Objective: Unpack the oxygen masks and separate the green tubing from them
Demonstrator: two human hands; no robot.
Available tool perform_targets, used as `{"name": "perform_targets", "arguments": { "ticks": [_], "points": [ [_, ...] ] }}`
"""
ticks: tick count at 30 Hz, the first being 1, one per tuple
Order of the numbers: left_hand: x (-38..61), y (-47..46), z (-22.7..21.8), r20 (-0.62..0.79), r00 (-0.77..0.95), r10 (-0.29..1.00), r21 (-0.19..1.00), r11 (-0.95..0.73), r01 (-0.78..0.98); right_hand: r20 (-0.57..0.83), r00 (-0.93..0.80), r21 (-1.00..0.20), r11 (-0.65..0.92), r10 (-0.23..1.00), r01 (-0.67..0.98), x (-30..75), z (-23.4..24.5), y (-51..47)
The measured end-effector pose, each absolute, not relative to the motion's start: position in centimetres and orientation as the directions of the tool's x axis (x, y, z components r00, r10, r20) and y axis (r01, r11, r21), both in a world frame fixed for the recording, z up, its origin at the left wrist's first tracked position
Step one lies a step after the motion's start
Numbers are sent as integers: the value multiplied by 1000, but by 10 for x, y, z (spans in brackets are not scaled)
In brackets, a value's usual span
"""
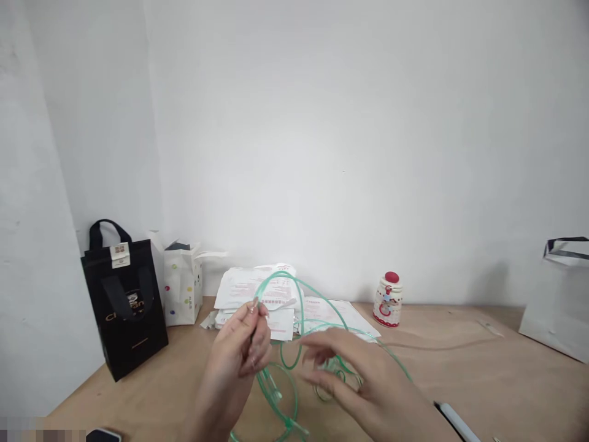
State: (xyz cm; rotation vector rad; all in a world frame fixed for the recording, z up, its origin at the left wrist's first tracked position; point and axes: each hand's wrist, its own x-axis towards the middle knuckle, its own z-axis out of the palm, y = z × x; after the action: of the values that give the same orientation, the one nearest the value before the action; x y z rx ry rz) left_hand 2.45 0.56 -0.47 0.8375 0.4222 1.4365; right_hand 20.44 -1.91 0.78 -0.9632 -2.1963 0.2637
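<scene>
My left hand (246, 344) is closed around a length of thin, clear green tubing (276, 275), held above the table in the middle of the view. From that grip the tubing arcs up and over to the right, while more coils with clear connector ends hang below. To the right, my right hand (350, 374) has its thumb and fingers apart, slightly blurred, with no object seen between them. Behind its fingers and palm lie further loops of the green tubing and a clear plastic part (334, 366), partly covered by the hand.
Printed white packets (234, 288) are stacked against the wall. A black bag (131, 331) and a dotted white bag (181, 282) stand left. At right are a red-topped jar (387, 304), a white bag (559, 307) and a white pen-like object (455, 420). A dark device (103, 436) shows at bottom left.
</scene>
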Motion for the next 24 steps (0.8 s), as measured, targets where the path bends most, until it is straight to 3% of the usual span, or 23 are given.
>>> {"name": "perform_targets", "arguments": {
  "ticks": [3,5,8,12,15,18,24],
  "points": [
    [24,1,-10,261,218,940,891,-148,-430,770,-292,-297,724,568,623,200,5,-15],
    [22,-1,-12,251,282,926,930,-150,-335,829,-235,-231,694,507,682,198,-3,-4],
    [14,-1,-11,245,208,947,931,-170,-322,778,-230,-270,642,584,718,200,-10,17],
    [-4,7,-6,273,-97,957,881,-289,-375,667,-109,-465,526,737,712,221,-12,41],
    [-24,12,-2,253,-254,934,799,-350,-489,610,68,-549,358,790,755,248,-12,57],
    [-42,17,-3,232,-303,924,739,-370,-562,508,195,-569,157,839,807,274,-15,69],
    [-48,28,-13,274,-335,901,878,-377,-296,509,414,-563,-72,755,824,298,-15,70]
  ]
}}
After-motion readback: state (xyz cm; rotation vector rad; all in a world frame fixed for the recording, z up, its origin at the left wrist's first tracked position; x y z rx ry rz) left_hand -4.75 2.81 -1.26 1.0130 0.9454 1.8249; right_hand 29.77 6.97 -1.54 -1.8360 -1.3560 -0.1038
